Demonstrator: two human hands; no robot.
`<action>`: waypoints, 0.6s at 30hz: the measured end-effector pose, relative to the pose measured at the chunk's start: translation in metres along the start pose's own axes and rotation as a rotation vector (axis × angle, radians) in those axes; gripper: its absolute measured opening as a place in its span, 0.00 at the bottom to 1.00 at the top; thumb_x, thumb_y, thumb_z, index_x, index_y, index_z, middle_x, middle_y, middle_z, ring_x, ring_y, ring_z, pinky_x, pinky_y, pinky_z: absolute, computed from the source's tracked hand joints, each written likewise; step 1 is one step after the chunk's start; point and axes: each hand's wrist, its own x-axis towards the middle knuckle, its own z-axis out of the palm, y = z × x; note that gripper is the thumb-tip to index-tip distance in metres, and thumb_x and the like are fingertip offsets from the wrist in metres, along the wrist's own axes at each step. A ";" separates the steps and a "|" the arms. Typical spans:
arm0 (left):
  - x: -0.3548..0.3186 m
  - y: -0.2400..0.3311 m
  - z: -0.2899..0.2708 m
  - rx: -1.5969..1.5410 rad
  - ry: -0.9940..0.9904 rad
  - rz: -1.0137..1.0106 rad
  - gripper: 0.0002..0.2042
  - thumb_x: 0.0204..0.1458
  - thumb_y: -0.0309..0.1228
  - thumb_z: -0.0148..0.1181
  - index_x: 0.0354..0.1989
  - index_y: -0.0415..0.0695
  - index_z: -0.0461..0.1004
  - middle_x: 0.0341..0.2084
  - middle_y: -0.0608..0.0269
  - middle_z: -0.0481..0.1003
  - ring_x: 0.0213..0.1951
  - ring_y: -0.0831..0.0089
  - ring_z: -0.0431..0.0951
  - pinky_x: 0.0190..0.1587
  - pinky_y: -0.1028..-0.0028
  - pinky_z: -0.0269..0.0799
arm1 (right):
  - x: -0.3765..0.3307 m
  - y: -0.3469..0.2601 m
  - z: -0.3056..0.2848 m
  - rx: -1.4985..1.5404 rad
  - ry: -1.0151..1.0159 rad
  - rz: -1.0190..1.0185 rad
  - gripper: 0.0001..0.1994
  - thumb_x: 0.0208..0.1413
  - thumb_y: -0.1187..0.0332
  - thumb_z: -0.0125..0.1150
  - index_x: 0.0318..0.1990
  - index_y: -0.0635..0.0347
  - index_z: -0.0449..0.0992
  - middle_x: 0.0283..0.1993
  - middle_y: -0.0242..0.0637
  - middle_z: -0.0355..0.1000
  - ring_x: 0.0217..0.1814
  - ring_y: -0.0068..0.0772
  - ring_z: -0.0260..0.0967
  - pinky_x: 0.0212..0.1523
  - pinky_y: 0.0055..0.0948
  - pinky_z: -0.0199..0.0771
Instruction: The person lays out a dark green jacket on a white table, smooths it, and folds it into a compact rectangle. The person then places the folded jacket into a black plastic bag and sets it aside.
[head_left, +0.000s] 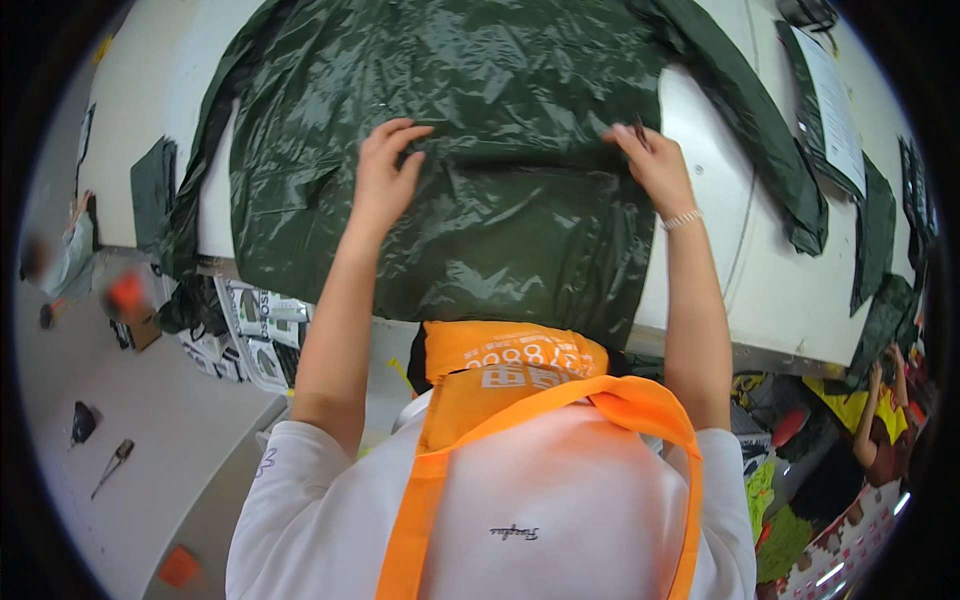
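Note:
A dark green, shiny waterproof jacket [450, 100] lies spread on the white table in front of me, its sleeves out to both sides. Over its left half is my left hand [390, 165], open, thumb and fingers apart with nothing between them. My right hand [655, 170], with a bracelet at the wrist, is by the jacket's right edge. Its fingers are closed around a small dark pointed tool [641, 132], whose exact kind I cannot make out. A horizontal flap or seam [530, 165] crosses the jacket between the hands. The hem hangs at the near table edge.
More folded dark green garments [875, 225] and a white paper sheet [830, 105] lie at the right, another folded garment [152, 195] at the left. Packaged goods [265, 320] fill a rack below left. People [880, 420] work at both sides.

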 end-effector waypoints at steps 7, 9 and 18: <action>0.008 0.008 0.014 0.101 -0.055 -0.023 0.13 0.40 0.26 0.67 0.37 0.49 0.79 0.34 0.63 0.68 0.41 0.62 0.68 0.45 0.66 0.66 | -0.039 -0.026 0.040 -0.423 -0.153 -0.129 0.22 0.51 0.52 0.63 0.40 0.64 0.74 0.31 0.46 0.75 0.34 0.38 0.74 0.37 0.30 0.72; 0.008 0.002 0.017 0.130 -0.081 -0.006 0.11 0.39 0.26 0.67 0.35 0.48 0.79 0.33 0.63 0.68 0.40 0.63 0.68 0.45 0.66 0.66 | -0.039 -0.032 0.066 -0.445 -0.130 -0.197 0.17 0.57 0.56 0.56 0.43 0.61 0.70 0.38 0.46 0.74 0.39 0.46 0.74 0.39 0.35 0.72; 0.019 0.001 0.013 0.130 -0.172 0.086 0.05 0.43 0.24 0.62 0.29 0.41 0.73 0.34 0.61 0.68 0.40 0.61 0.68 0.42 0.66 0.65 | -0.008 -0.033 0.147 -0.767 -0.105 -0.464 0.10 0.54 0.61 0.57 0.37 0.57 0.69 0.34 0.39 0.69 0.36 0.42 0.71 0.34 0.38 0.72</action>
